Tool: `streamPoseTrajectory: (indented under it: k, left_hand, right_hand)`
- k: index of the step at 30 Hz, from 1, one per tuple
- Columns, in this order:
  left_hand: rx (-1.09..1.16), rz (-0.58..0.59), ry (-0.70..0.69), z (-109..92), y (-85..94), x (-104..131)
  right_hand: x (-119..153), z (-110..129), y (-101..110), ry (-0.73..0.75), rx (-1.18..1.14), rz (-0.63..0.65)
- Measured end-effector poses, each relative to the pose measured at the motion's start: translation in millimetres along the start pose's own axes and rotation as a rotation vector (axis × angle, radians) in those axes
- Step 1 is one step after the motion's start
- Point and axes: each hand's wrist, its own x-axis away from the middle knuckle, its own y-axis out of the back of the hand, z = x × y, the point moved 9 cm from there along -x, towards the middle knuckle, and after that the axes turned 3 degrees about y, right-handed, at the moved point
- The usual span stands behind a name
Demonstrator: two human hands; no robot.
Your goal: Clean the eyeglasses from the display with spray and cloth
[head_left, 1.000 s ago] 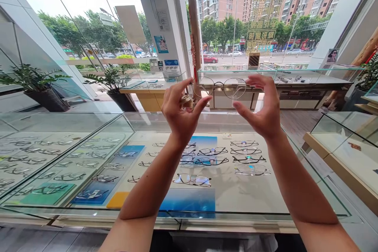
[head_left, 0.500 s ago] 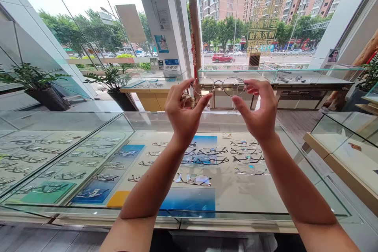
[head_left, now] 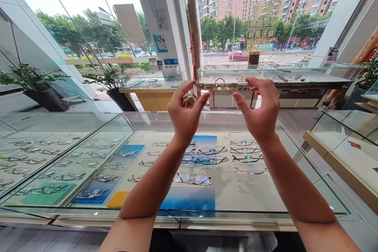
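Note:
A pair of round, thin-rimmed glasses [head_left: 220, 81] is held up level above the far edge of the glass display case, its lenses facing the window. My left hand [head_left: 186, 108] grips the left side of the frame between thumb and fingers. At the right side, my right hand [head_left: 260, 108] grips the frame by its edge in the same way. Both thumbs sit just under the lenses. Rows of glasses [head_left: 212, 150] lie inside the case below my forearms.
The glass display case [head_left: 236, 204] spans the front, with an orange pad [head_left: 118, 199] inside. Another glass case [head_left: 333, 153] stands at right. Beyond are a counter [head_left: 313, 78], a wooden post [head_left: 193, 27], potted plants [head_left: 110, 82] and large windows.
Both hands have shifted slightly to the right, and the glasses have risen a little with them. The red car outside has moved right.

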Motion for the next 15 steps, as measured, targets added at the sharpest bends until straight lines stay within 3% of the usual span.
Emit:
streamPoseTrajectory:
  k: [15]
  left_hand:
    - [0.058, 0.005, 0.095, 3.0, -5.3, 0.5]
  right_hand:
    - [5.7, -2.7, -2.9, 0.028, 0.133, -0.021]
